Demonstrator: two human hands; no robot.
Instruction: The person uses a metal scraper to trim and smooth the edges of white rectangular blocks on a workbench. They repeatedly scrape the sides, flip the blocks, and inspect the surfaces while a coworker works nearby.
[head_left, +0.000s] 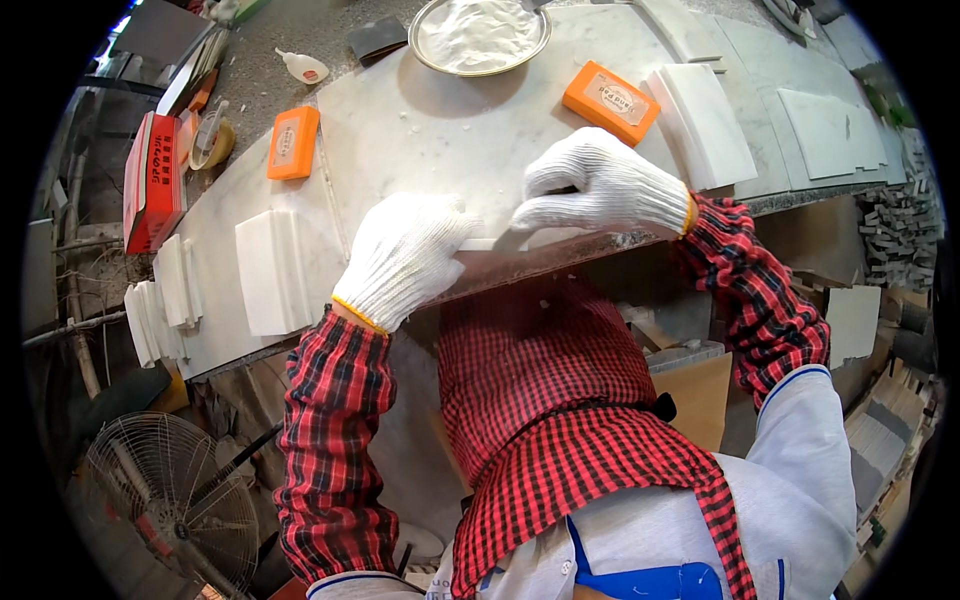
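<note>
Both my hands wear white knitted gloves with yellow cuffs. At the table's near edge, my left hand point(405, 255) is closed around one end of a thin white strip point(483, 244), which lies along the edge. Just to the right, my right hand point(600, 185) has thumb and fingers pinched together above the strip's other end. A small greyish patch shows under its fingertips, too unclear to name. Orange sanding pads lie on the white stone tabletop point(440, 150): one pad point(612, 103) beyond my right hand, another pad point(293, 143) beyond my left.
A metal bowl of white powder point(478, 35) stands at the far side. White slabs are stacked at right point(703, 125) and left point(272, 272). A red box point(155, 183), a small squeeze bottle point(302, 67) and a yellowish cup point(211, 143) sit far left. Below is a fan point(175, 505).
</note>
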